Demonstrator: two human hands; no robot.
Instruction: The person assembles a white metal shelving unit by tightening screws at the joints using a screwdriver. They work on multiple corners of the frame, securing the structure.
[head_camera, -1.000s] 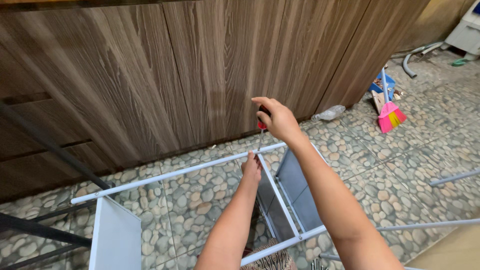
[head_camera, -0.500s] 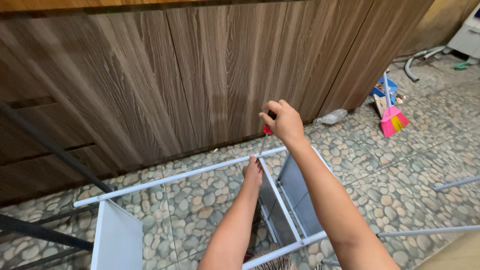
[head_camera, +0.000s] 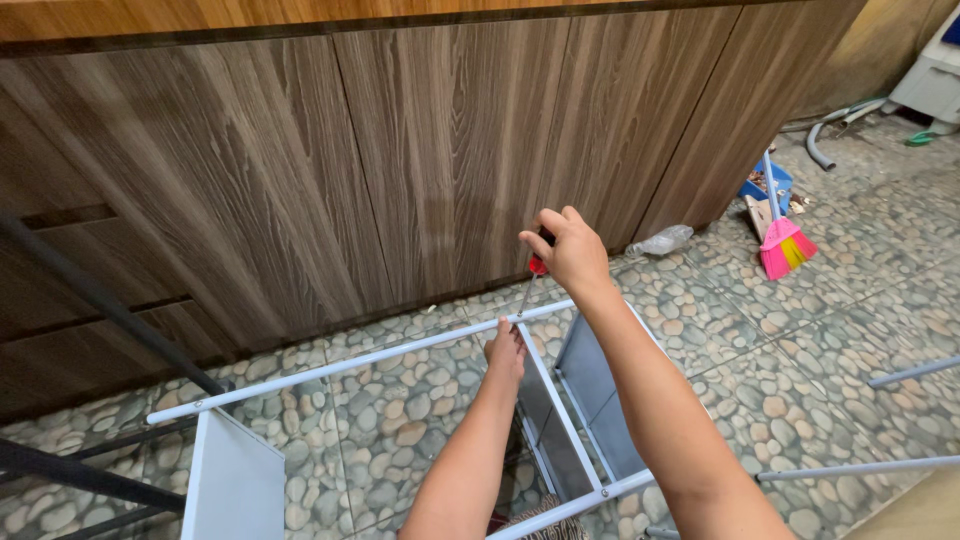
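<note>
My right hand (head_camera: 570, 250) grips the red handle of a screwdriver (head_camera: 530, 281), whose thin shaft points down at the corner of a white metal frame (head_camera: 350, 362). My left hand (head_camera: 506, 353) rests just below on that corner, where the long white tube meets a side rail. Its fingers curl against the tube, and I cannot tell whether they wrap around it. Grey panels (head_camera: 590, 395) hang inside the frame beneath my right forearm.
Dark wood-grain cabinet doors (head_camera: 400, 160) stand right behind the frame. The floor is pebble-pattern tile (head_camera: 850, 300). A pink broom (head_camera: 782, 243) with a blue dustpan and a crushed plastic bottle (head_camera: 660, 241) lie at right. Loose white tubes (head_camera: 915, 370) lie at far right, black bars (head_camera: 90, 290) at left.
My right hand has turned on the screwdriver handle, staying over the frame corner. The left hand has kept its place on the tube.
</note>
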